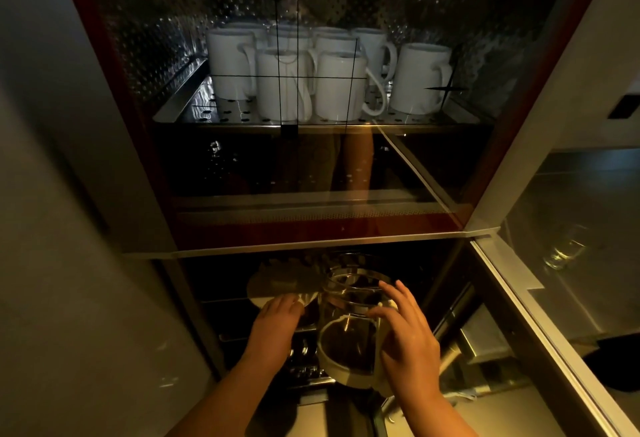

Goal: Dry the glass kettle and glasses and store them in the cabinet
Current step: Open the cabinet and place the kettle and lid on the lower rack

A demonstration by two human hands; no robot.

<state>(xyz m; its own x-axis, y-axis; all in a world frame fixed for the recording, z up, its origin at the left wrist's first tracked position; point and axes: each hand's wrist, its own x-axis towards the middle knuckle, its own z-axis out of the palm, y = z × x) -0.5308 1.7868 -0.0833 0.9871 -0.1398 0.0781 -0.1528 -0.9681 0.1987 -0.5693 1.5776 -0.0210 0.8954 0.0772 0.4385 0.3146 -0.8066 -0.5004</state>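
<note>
— Head view, dim light. Where's the kettle (349, 325)?
— At the mouth of the lower compartment of the cabinet (145, 159), tilted, its pale base turned toward the camera and its open glass rim pointing inward.
— Who has it?
— Right hand (405, 336) holds it from the right side: thumb curled across the glass near the base, the other fingers reaching up along the wall toward the rim.
— Left hand (277, 319)?
— Palm down, fingers laid flat on a pale, shiny round plate (277, 286) on the lower rack (304, 350), just left of the kettle. It presses or touches; whether it grips the plate's edge cannot be told.
— Upper compartment?
— White mugs (332, 80) stand packed together on a perforated metal tray (194, 107) behind a glass pane. One mug stands apart at the right.
— Anything to the right?
— The open door (540, 298) swings out there; a clear glass (564, 249) shows dimly through or in its pane, on a grey surface beyond. Too murky to tell more.
</note>
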